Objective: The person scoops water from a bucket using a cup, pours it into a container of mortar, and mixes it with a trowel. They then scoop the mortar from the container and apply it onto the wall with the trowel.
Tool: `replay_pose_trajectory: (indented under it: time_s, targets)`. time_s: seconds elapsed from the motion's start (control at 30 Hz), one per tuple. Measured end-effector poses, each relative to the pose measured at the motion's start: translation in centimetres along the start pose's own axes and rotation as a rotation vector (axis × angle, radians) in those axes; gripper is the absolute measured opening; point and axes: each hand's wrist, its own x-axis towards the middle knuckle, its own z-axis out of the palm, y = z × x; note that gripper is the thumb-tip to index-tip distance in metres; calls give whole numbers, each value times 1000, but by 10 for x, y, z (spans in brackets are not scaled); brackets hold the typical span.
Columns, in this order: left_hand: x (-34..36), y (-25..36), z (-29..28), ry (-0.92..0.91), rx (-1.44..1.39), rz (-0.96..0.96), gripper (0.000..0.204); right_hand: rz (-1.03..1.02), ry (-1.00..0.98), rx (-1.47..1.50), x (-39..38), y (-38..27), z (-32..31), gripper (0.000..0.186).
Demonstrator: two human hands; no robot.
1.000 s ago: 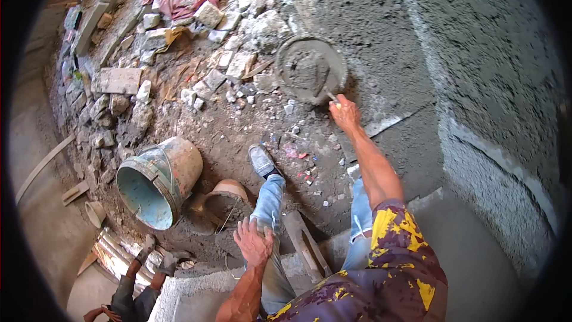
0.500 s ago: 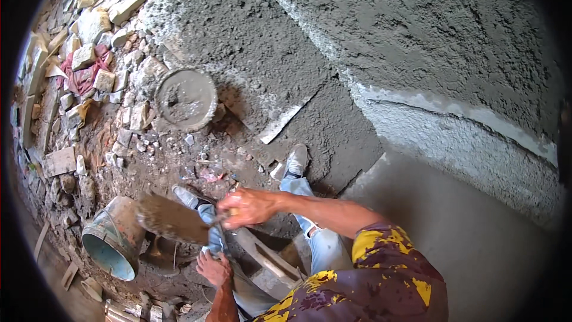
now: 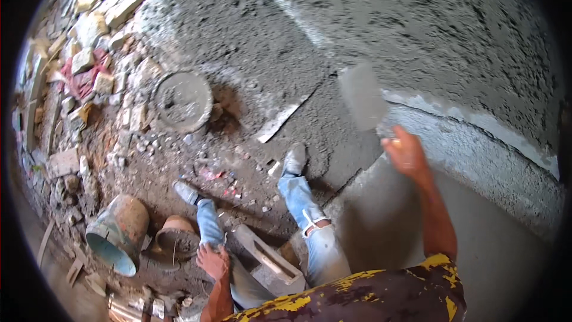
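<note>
While the left hand (image 3: 213, 262) rests on the left leg (image 3: 210, 225), fingers loosely spread with nothing seen in them, the right hand (image 3: 407, 154) is out by the rough grey wall (image 3: 476, 53), fingers wrapped round a trowel (image 3: 362, 96)! Its blade, blurred, juts beyond the fist before the wall's foot; touching or not, I cannot tell. Between the legs lies a long float (image 3: 275, 266); ahead and left sits the round mortar pan (image 3: 209, 105), rubble (image 3: 92, 27) beyond it, a tilted bucket (image 3: 131, 219) nearer.
</note>
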Motion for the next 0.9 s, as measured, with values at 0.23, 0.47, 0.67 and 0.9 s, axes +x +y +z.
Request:
replay_pose_trajectory:
  time_s: [0.23,0.47,0.67,0.9]
  targets:
    - [37,-4,-23,50,-31,32,50,-498,55,-423,151,-166,243,16]
    - [41,-57,-26,-87,-154,-76,56,-413,-104,-353,235,-297,414,15]
    - [48,-89,-36,-134,-143,-123,60,-320,-306,110,180,-288,439,37]
    - [56,-62,-26,-104,-183,-18,58,-241,-101,255,160,-267,398,31]
